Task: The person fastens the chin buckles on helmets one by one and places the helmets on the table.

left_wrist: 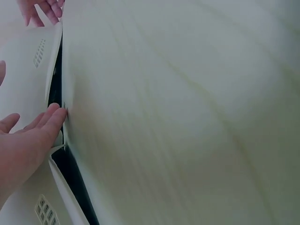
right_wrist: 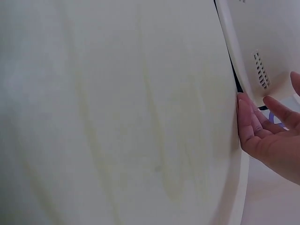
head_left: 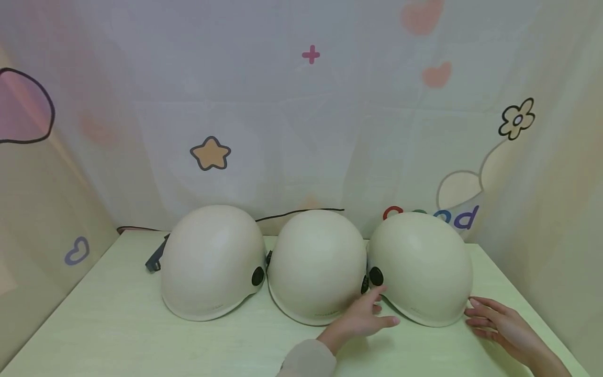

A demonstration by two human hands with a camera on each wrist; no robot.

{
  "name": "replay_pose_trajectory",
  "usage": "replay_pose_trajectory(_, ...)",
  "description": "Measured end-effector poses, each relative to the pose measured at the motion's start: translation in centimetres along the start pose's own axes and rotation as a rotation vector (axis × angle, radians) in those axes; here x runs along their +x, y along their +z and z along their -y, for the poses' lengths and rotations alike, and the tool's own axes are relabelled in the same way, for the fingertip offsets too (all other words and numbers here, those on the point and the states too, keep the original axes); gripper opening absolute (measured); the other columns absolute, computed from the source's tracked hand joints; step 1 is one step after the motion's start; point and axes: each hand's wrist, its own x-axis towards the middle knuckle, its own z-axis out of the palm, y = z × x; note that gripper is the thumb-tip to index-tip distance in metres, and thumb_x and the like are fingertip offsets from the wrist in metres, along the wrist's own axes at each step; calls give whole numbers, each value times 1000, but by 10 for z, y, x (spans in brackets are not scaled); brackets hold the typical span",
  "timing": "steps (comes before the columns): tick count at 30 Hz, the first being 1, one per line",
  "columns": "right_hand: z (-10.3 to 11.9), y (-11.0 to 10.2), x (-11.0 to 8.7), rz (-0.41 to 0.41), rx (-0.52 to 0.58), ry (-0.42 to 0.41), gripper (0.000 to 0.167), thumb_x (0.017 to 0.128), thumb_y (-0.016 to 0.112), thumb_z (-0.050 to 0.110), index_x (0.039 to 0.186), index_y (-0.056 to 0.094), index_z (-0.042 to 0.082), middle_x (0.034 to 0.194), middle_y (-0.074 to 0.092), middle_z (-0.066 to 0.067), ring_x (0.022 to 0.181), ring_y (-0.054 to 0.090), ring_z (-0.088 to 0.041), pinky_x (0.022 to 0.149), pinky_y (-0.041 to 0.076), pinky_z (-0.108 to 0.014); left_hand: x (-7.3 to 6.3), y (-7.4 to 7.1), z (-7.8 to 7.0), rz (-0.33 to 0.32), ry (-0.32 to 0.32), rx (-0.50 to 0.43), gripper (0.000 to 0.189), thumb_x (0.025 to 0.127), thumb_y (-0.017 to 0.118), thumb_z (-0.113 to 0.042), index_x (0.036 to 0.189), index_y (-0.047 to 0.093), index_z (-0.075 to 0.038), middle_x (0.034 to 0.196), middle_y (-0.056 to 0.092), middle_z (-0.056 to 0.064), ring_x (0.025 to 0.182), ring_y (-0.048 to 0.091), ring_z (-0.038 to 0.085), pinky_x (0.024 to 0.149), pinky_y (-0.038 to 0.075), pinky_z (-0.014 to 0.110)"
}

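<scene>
Three cream-white helmets stand dome up in a row: a left helmet (head_left: 212, 262), a middle helmet (head_left: 316, 262) and a right helmet (head_left: 421, 267). My left hand (head_left: 363, 315) is at the lower gap between the middle and right helmets, fingers extended near the right helmet's black round fitting (head_left: 376, 276) and thumb apart. At the right helmet's other side, my right hand (head_left: 506, 325) has its fingertips at the lower rim, loosely bent. In the right wrist view, the right hand (right_wrist: 274, 131) reaches the rim near a vent grille (right_wrist: 261, 70). Neither hand grips anything.
The helmets rest on a pale table (head_left: 113, 324), near its back edge. A dark strap (head_left: 157, 256) sticks out left of the left helmet. Behind hangs a printed cloth (head_left: 282, 115), with more cloth at both sides.
</scene>
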Motion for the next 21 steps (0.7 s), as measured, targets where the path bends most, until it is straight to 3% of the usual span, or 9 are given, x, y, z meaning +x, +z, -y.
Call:
replay_pose_trajectory(10,0,3,1,-73,-31,8,12,97,47,24,107,51,20,93,62,2,85,61,-15,75,51,-30,3,6,-1,18,-20,4,67,82,69,-31,139,35,-24,129,50,8,114,50,19,90,44,38)
replay_pose_trajectory(21,1,9,2,-130,-9,-14,9,96,49,24,103,53,20,90,62,1,82,63,-15,72,52,-31,6,6,0,64,-12,-33,70,84,67,-28,143,30,-22,135,44,10,117,48,22,93,41,36)
